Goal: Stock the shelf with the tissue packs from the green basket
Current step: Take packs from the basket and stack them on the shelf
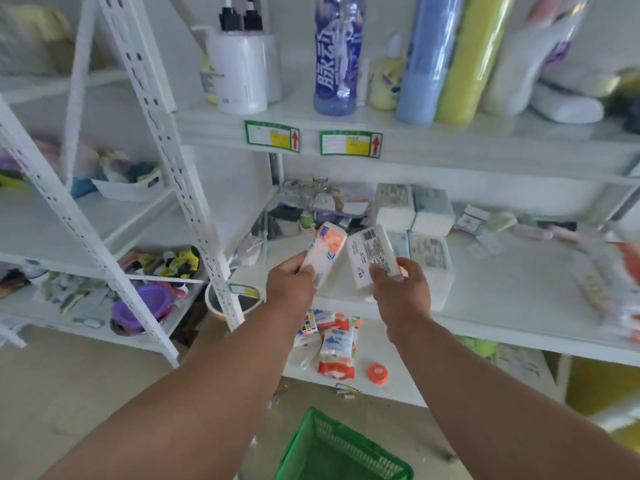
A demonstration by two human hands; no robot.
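Note:
My left hand (289, 284) grips a white tissue pack with an orange end (327, 252), tilted up over the front edge of the middle shelf (502, 306). Beside it, my right hand (401, 289) holds a second white tissue pack (370, 256) with its barcode label facing me. Both packs hover close together just above the shelf. Several white tissue packs (415, 213) are stacked on the shelf right behind and beside my right hand. The green basket (341, 448) stands on the floor below my arms; its inside looks empty in the part that shows.
A white slotted upright (194, 188) stands left of my left hand. The lower shelf holds orange-and-white packs (337, 351), puzzle cubes and an orange tape roll (377, 373). Bottles and blue and yellow rolls (436, 57) fill the top shelf. Small clutter lies at the middle shelf's back.

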